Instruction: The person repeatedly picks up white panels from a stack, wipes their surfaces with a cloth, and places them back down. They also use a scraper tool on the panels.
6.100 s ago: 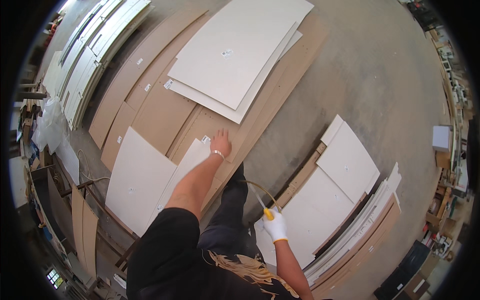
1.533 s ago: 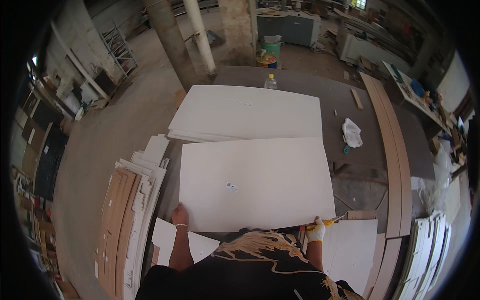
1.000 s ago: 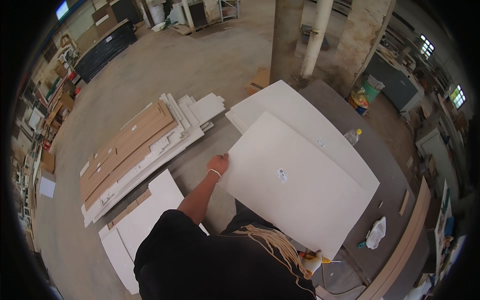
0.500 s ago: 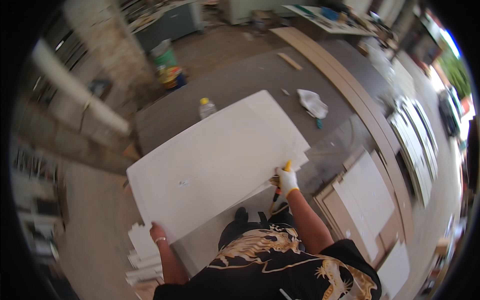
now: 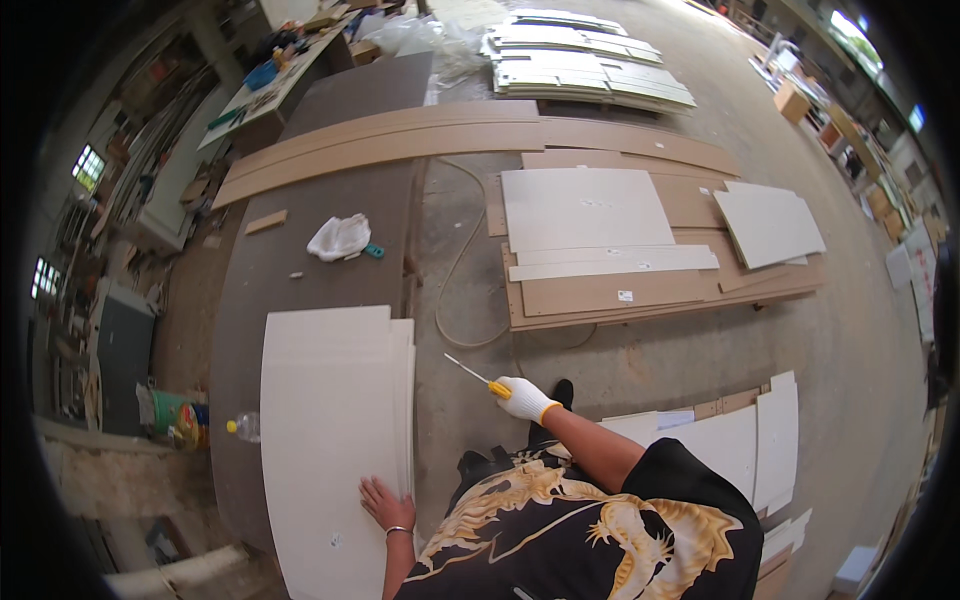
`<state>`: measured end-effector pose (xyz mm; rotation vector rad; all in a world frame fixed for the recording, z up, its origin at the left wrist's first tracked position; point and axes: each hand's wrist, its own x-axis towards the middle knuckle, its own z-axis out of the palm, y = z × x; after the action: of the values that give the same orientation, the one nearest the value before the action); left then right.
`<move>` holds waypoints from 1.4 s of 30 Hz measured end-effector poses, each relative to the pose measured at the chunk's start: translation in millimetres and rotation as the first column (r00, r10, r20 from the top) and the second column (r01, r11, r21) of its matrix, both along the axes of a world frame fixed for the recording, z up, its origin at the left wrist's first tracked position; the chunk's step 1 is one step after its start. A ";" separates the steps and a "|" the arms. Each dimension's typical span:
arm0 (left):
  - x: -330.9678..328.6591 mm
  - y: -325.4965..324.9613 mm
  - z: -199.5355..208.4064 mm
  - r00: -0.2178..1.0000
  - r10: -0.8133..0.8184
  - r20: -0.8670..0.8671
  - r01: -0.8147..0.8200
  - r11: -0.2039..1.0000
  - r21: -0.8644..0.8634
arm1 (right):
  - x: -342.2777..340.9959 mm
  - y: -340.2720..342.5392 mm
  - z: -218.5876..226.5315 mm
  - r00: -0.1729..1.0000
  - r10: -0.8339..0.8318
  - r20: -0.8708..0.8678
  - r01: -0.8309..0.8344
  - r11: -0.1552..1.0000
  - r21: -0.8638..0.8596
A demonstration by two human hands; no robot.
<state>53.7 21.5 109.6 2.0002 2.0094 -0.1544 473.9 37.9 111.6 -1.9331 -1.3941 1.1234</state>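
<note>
A stack of white boards (image 5: 325,410) lies along the dark worktable (image 5: 335,285) on my left. My bare left hand (image 5: 386,503) rests flat on the top board near its right edge, fingers spread, with a bracelet at the wrist. In a white glove, my right hand (image 5: 525,401) is closed around the yellow handle of a screwdriver (image 5: 499,388). Its thin metal shaft points up and left, over the floor beside the stack and apart from the boards.
On the worktable are a white cloth (image 5: 340,238), a small wood strip (image 5: 266,222) and a clear yellow-capped bottle (image 5: 246,427). Long brown boards (image 5: 400,135) span the far side. Brown and white panels (image 5: 590,210) are stacked at right, with a hose (image 5: 450,270) on the floor.
The view has swung to the right. My left hand has gone from gripping the board's near corner to lying flat on top. My right hand is off the boards, still holding the yellow-handled screwdriver.
</note>
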 end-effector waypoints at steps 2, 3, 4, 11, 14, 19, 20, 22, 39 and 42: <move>24.9 37.7 0.3 0.993 -0.101 -0.059 0.101 0.995 0.004 | 45.8 -29.8 -6.4 0.993 0.031 0.113 -0.026 0.999 -0.043; 36.1 55.0 -0.9 0.986 -0.125 -0.113 0.127 0.992 0.014 | 69.2 -46.4 -8.4 0.988 0.049 0.146 -0.027 0.988 -0.154; 46.3 70.2 -2.3 0.975 -0.150 -0.162 0.159 0.987 0.038 | 93.2 -63.1 -9.8 0.979 0.081 0.190 -0.036 0.973 -0.229; 138.7 139.9 -1.3 0.893 0.142 -0.428 -0.223 0.964 -0.145 | 266.7 -189.6 2.4 0.946 -0.303 0.118 0.318 0.785 -0.532; 202.9 140.7 -16.3 0.896 0.022 -0.443 -0.044 0.998 -0.040 | 309.7 -251.2 15.2 0.628 -0.581 -0.518 0.463 0.814 -0.352; 378.3 153.2 -76.8 0.926 -0.371 -0.072 0.321 0.873 -0.367 | 337.2 -304.9 20.0 0.216 -0.541 -0.813 0.658 0.695 -0.289; 417.5 155.1 -86.8 0.878 -0.478 -0.035 0.406 0.781 -0.474 | 339.6 -310.6 19.6 0.126 -0.606 -0.785 0.675 0.633 -0.380; 496.3 153.7 -102.8 0.791 -0.608 0.071 0.574 0.695 -0.433 | 342.2 -319.2 18.0 -0.070 -0.707 -0.704 0.686 0.478 -0.548; 946.8 63.8 -137.5 0.806 -0.555 0.207 0.592 0.753 -0.286 | 644.7 -424.0 -13.0 -0.131 -0.986 -0.106 0.737 -0.025 -0.676; 986.8 40.7 -132.3 0.736 -0.670 0.102 0.646 0.648 -0.404 | 712.4 -420.7 -18.1 -0.080 -0.996 -0.034 0.768 -0.040 -0.640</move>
<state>1040.5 62.3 -22.8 2.3269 1.0248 -0.7392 1186.3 -382.7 93.5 -1.8905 0.7882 0.9772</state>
